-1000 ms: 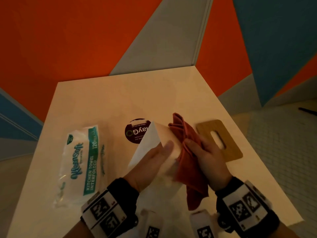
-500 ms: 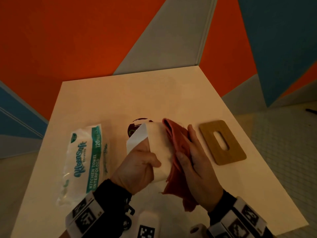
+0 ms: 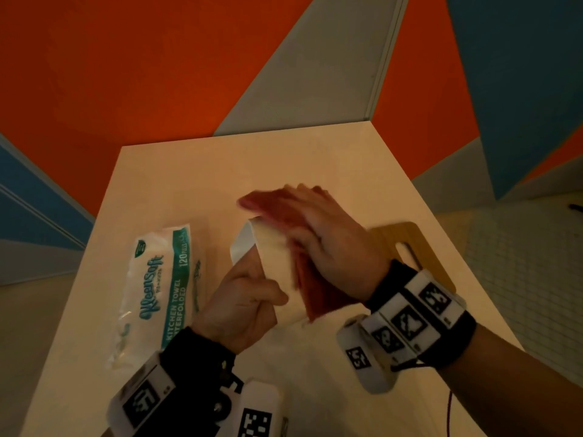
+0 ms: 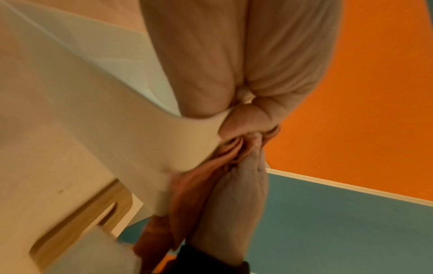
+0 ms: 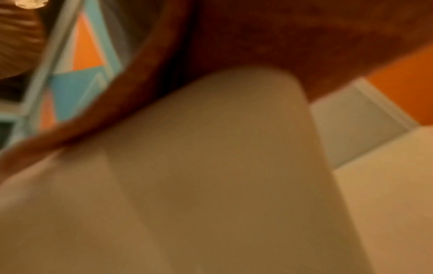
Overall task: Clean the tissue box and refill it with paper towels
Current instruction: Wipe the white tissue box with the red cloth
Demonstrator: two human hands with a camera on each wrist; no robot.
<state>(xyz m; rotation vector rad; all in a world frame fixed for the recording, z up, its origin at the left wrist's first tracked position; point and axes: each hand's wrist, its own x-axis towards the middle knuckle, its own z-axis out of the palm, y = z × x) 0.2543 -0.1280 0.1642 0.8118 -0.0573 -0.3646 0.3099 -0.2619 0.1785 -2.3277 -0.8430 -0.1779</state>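
My left hand (image 3: 249, 304) grips the white tissue box (image 3: 269, 257) at its near end and holds it tilted over the table. My right hand (image 3: 328, 231) lies flat with straight fingers on a red cloth (image 3: 315, 298) and presses it against the box's right side. The cloth is blurred and sticks out past the fingertips. In the left wrist view the box (image 4: 93, 120) sits in my fingers (image 4: 234, 55), with the cloth (image 4: 187, 194) bunched against it. The right wrist view shows only the box (image 5: 211, 166) and the cloth (image 5: 281, 37), both blurred.
A sealed pack of Kleensoft kitchen towels (image 3: 161, 285) lies on the white table (image 3: 220, 171) to the left of the box. The wooden lid with a slot (image 3: 419, 247) lies to the right, partly behind my right wrist. Orange and blue walls stand behind the table.
My right hand has slid the cloth forward along the box, away from me, and its fingers have flattened. My left hand still grips the box, which now covers the dark round sticker.
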